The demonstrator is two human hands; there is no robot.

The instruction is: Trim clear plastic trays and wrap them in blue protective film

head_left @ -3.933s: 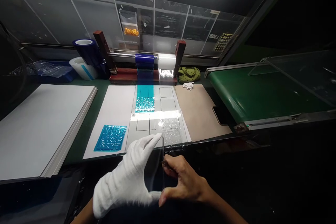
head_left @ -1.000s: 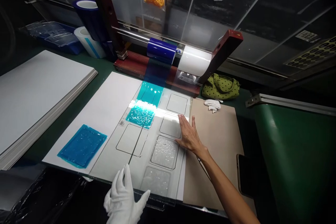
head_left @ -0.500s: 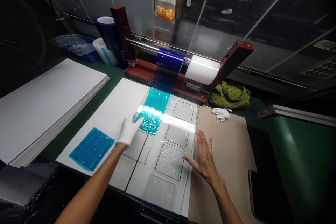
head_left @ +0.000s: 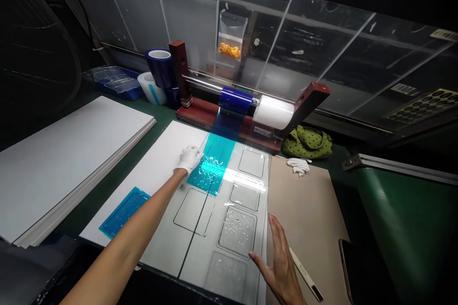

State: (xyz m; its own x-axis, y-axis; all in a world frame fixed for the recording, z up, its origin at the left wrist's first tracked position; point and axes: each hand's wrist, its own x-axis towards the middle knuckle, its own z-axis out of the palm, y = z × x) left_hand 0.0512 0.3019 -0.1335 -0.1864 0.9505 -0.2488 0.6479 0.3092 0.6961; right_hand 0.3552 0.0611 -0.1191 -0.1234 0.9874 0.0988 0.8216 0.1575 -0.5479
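Note:
My left hand [head_left: 190, 158], in a white glove, rests at the left edge of a strip of translucent blue film [head_left: 215, 161]. Its fingers lie loosely bent and part of them is hard to see. The strip runs down from a blue film roll [head_left: 235, 99] onto a pale sheet [head_left: 168, 243] with outlined rounded rectangles, and its lower part looks crinkled and shiny. Bare and with fingers spread, my right hand [head_left: 281, 264] hovers at the sheet's right edge, its thumb near a bubbly clear rectangle [head_left: 238, 231]. A pale slim tool [head_left: 305, 274] with a dark end lies beside it.
A red-brown stand [head_left: 200, 113] holds the blue roll and a white roll [head_left: 274, 111]. White boards [head_left: 75, 162] are stacked at left. A blue film piece [head_left: 125, 209], brown board [head_left: 304, 200], dark phone [head_left: 361, 271], white glove [head_left: 298, 166] and green dotted pouch [head_left: 307, 143] lie around.
My left hand has shifted slightly up along the film's left edge. My right hand has drawn back toward me, uncovering the slim tool. The camera view has tilted upward.

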